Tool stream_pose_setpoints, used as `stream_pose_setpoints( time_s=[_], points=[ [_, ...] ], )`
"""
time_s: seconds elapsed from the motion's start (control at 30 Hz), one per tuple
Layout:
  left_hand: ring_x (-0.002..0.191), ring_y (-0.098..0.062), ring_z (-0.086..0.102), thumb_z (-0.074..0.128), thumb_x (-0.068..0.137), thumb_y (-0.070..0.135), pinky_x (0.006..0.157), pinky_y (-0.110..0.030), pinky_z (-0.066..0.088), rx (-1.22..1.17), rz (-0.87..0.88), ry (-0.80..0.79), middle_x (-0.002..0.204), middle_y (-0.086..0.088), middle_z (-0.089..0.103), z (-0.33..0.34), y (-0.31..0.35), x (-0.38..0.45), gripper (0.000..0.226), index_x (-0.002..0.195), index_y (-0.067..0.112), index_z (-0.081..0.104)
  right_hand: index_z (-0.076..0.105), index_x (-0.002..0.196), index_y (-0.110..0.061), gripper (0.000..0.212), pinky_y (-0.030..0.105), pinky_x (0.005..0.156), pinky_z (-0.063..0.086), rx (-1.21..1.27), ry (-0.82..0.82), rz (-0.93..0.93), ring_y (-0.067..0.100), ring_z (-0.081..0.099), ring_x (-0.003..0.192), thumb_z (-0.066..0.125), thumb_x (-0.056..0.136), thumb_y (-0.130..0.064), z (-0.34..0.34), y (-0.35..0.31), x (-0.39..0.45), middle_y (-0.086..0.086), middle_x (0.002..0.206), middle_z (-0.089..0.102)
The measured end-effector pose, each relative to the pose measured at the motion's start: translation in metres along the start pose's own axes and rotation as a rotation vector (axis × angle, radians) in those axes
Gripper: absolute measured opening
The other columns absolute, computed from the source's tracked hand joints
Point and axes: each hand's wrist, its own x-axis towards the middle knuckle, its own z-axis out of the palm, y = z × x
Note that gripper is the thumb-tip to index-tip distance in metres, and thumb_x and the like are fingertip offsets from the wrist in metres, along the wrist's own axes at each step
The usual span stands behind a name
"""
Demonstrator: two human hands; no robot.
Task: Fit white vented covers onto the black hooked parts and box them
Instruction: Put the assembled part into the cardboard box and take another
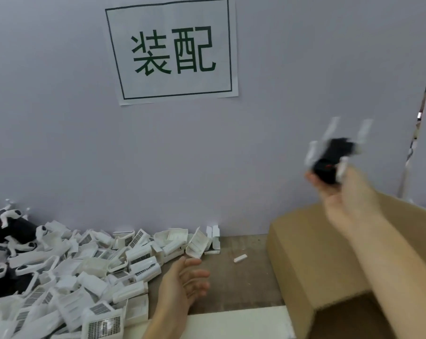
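**Assembled unit held above carton; left hand idle by stock pile**

At the far left edge lie black hooked parts [13,232], partly buried. Lower left of frame holds the pile of white vented covers [89,272], which reaches the wall. The left hand [185,280] hovers at lower centre beside the pile, fingers loosely spread and holding nothing. One small white piece [240,258] lies alone on the table [246,285]. At right, the right hand [339,196] grips a blurred black unit with white covers [329,157], raised above the open cardboard box [305,253]. Judgement: the boxing step is in hand. Lower the unit past the near flap and do not toss it. The box mouth is open; the wall stands close behind.
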Motion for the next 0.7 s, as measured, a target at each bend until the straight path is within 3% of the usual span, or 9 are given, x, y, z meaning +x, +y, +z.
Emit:
stream_pose_setpoints(
  time_s=[0.07,0.13,0.2,0.27,0.33,0.43,0.57,0.7],
  points=[
    [0.049,-0.026,0.06,0.044,0.102,0.029,0.048,-0.027,0.045,0.028,-0.005,0.002,0.073,-0.018,0.07,0.002,0.0,0.0,0.036,0.097,0.001,0.066,0.055,0.114,-0.02,0.02,0.026,0.085,0.057,-0.041,0.175,-0.111,0.021,0.06,0.102,0.037,0.106,-0.024,-0.008,-0.024,0.019,0.003,0.116,0.057],
    [0.047,-0.026,0.059,0.046,0.101,0.025,0.047,-0.027,0.042,0.061,-0.014,-0.008,0.071,-0.019,0.069,0.003,0.001,0.001,0.032,0.096,0.0,0.065,0.043,0.142,-0.022,0.04,0.035,0.108,0.044,-0.157,0.236,-0.087,0.025,0.05,0.129,0.032,0.106,-0.033,-0.017,-0.031,0.032,0.007,0.147,0.043],
    [0.047,-0.026,0.057,0.048,0.1,0.02,0.046,-0.026,0.041,0.107,-0.015,-0.023,0.069,-0.02,0.068,0.005,0.002,0.002,0.027,0.094,-0.002,0.064,0.044,0.142,-0.016,0.04,0.037,0.102,0.043,-0.325,0.191,-0.044,0.027,0.051,0.125,0.032,0.106,-0.029,-0.018,-0.014,0.028,0.015,0.153,0.038],
    [0.05,-0.026,0.058,0.049,0.1,0.014,0.047,-0.026,0.041,0.183,0.031,-0.031,0.069,-0.019,0.068,0.007,0.002,0.001,0.024,0.093,-0.002,0.065,0.056,0.123,-0.006,0.029,0.031,0.079,0.046,-0.465,0.094,-0.019,0.024,0.059,0.091,0.038,0.105,-0.018,-0.016,0.021,0.012,0.026,0.133,0.053],
    [0.054,-0.023,0.057,0.05,0.1,0.009,0.048,-0.027,0.042,0.286,0.13,-0.021,0.07,-0.016,0.068,0.009,-0.001,-0.002,0.02,0.091,0.0,0.066,0.062,0.114,0.0,0.024,0.028,0.066,0.045,-0.548,-0.028,0.051,0.019,0.062,0.074,0.044,0.102,-0.01,-0.015,0.067,-0.013,0.016,0.101,0.066],
    [0.062,-0.015,0.059,0.052,0.094,0.002,0.058,-0.026,0.047,0.533,0.347,0.072,0.075,-0.008,0.07,0.014,0.0,-0.006,0.02,0.084,0.01,0.068,0.07,0.097,-0.012,0.024,0.031,0.063,0.05,-0.722,-0.145,0.133,0.022,0.07,0.073,0.049,0.098,-0.001,-0.031,0.141,-0.055,0.005,0.085,0.073],
    [0.073,0.002,0.057,0.053,0.093,0.013,0.066,-0.012,0.043,0.891,0.568,0.122,0.081,0.012,0.065,0.014,0.034,-0.01,0.018,0.084,0.024,0.064,0.071,0.091,-0.02,0.031,0.018,0.063,0.052,-0.998,-0.395,0.159,0.02,0.068,0.082,0.055,0.092,0.007,-0.057,0.204,-0.08,0.002,0.085,0.074],
    [0.097,-0.016,0.057,0.05,0.096,0.027,0.082,-0.032,0.049,1.426,0.653,0.035,0.104,0.002,0.063,-0.006,0.095,0.004,0.017,0.105,0.02,0.063,0.075,0.088,-0.02,0.032,0.031,0.062,0.051,-0.995,-0.373,0.186,0.018,0.068,0.071,0.054,0.093,0.004,-0.058,0.206,-0.068,-0.002,0.073,0.074]
  ],
)
